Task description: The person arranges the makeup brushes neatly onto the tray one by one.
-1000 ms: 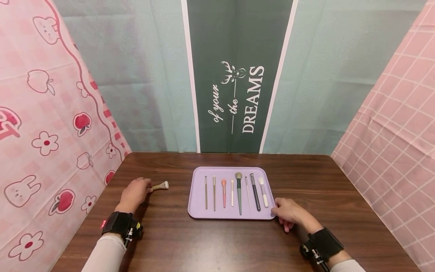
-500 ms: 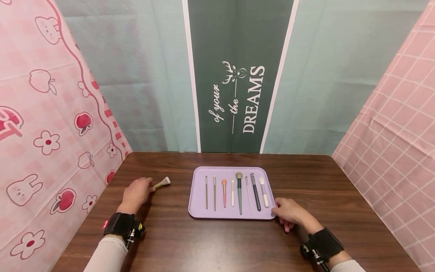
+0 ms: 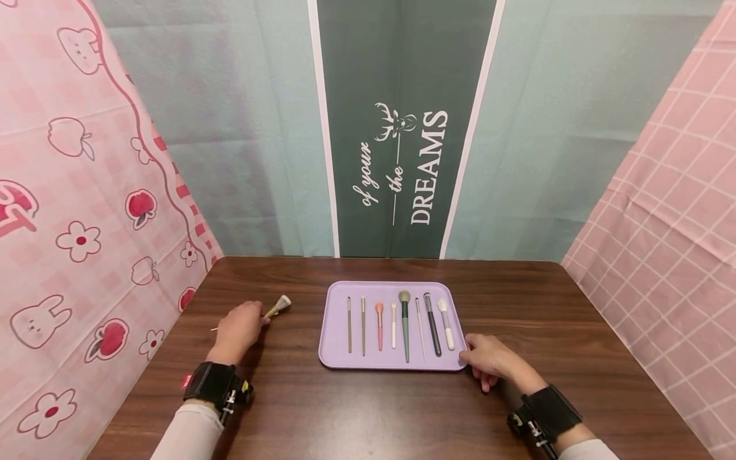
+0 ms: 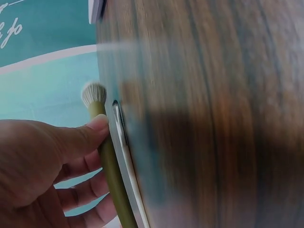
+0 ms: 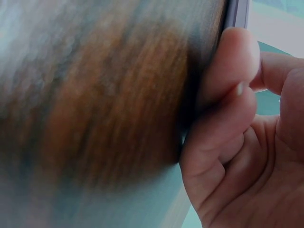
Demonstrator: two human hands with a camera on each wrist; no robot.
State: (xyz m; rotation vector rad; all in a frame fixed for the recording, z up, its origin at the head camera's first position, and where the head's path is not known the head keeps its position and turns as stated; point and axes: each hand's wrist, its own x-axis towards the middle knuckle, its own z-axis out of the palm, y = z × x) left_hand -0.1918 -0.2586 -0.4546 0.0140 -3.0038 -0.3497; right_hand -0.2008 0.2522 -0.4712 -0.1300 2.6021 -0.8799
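Note:
My left hand (image 3: 238,327), at the left of the table, holds an olive-green makeup brush (image 4: 112,166) between thumb and fingers. The pale bristle head (image 3: 282,303) points away to the right. Alongside the handle, on the table side, runs a thin brush (image 4: 124,147) with a metal neck and pale handle; I cannot tell whether the fingers hold it too. With thumb and fingertips, my right hand (image 3: 489,359) grips the front right corner of a lilac tray (image 3: 333,332). In the right wrist view its fingers (image 5: 228,71) are bent at the tray's edge (image 5: 242,16).
Several makeup brushes lie side by side in the tray, among them a large green one (image 3: 405,322), a pink one (image 3: 379,327) and a dark one (image 3: 433,329). Brown wooden table (image 3: 368,409) surrounds the tray. Patterned cloths (image 3: 270,128) hang behind and at both sides.
My left hand has shifted slightly right with the olive-green brush, whose head has swung up and away. A thin end now shows left of that hand. The right hand stays at the tray.

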